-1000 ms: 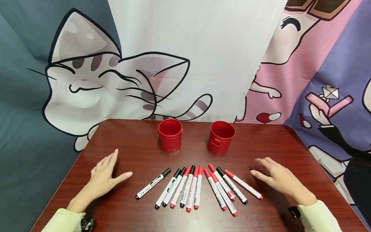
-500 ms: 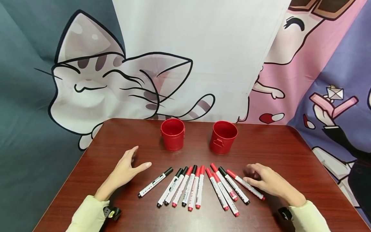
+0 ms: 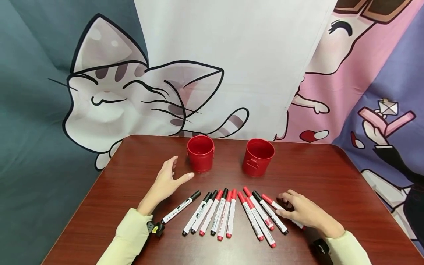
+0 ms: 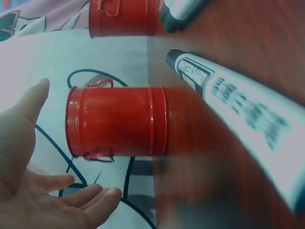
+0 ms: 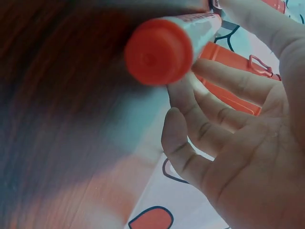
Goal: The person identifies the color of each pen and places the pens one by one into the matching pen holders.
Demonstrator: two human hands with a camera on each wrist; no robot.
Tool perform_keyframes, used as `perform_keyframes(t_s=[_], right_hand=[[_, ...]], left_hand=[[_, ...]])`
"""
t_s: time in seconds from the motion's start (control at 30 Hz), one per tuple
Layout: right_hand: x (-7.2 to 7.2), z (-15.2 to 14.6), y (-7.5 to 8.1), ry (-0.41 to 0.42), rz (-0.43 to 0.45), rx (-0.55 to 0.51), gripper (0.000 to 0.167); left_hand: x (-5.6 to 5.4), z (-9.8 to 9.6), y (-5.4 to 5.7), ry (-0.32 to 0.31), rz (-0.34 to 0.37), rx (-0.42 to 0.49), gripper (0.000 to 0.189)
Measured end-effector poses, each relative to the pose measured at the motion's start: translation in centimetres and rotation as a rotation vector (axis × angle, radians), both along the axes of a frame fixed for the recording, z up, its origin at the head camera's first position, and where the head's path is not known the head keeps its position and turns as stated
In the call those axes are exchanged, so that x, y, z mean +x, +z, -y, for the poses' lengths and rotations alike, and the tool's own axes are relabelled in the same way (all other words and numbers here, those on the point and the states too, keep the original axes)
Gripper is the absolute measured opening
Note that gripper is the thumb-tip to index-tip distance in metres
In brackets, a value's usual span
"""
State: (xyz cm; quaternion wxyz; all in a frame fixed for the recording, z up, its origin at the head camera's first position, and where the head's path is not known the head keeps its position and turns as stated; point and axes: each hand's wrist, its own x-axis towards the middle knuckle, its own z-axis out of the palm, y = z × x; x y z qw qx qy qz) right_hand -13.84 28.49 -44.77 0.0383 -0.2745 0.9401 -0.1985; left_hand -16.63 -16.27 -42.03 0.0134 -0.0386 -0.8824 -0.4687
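Observation:
My left hand [image 3: 165, 183] hovers over the table's left side with fingers and thumb spread apart, holding nothing. Close in front of it stands the left red bucket [image 3: 200, 158]; the left wrist view shows this bucket beyond the fingers. Below the hand lies a black-capped marker [image 3: 180, 208], white-barrelled. My right hand [image 3: 303, 209] is over the rightmost red-capped marker [image 3: 267, 199] and hides part of its barrel. In the right wrist view, this marker's red end [image 5: 157, 52] lies between the thumb and the loosely bent fingers, not gripped.
Several white markers with red or black caps lie fanned out mid-table, such as a red-capped one [image 3: 250, 217] and a black-capped one [image 3: 219, 213]. The right red bucket [image 3: 257, 162] stands behind them. A cartoon-printed cloth [image 3: 248, 55] hangs at the table's back edge.
My left hand has moved right and forward, towards the left bucket. My right hand has moved left and come over the rightmost marker. The head view has shifted slightly.

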Motion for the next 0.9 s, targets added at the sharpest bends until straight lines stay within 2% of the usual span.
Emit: perform_keyframes(t_s=[0.17, 0.37, 0.5, 0.7, 0.9], right_hand=[[0.1, 0.1, -0.3, 0.018, 0.007, -0.006, 0.038], [0.2, -0.1, -0.2, 0.006, -0.004, -0.006, 0.034], [0.2, -0.1, -0.2, 0.02, 0.001, -0.027, 0.032], [0.3, 0.0, -0.2, 0.033, 0.008, -0.071, 0.016], [0.2, 0.4, -0.4, 0.008, 0.037, -0.077, 0.015]], left_hand=[[-0.8, -1.6, 0.3, 0.039, 0.015, 0.002, 0.097], [-1.4, -4.0, 0.8, 0.081, -0.027, 0.076, 0.093], [-1.7, -5.4, 0.3, 0.118, -0.048, 0.156, 0.088], [-1.6, -7.1, -0.7, 0.214, -0.068, 0.299, 0.085], [-1.0, -7.8, -1.6, 0.261, -0.07, 0.324, 0.091]])
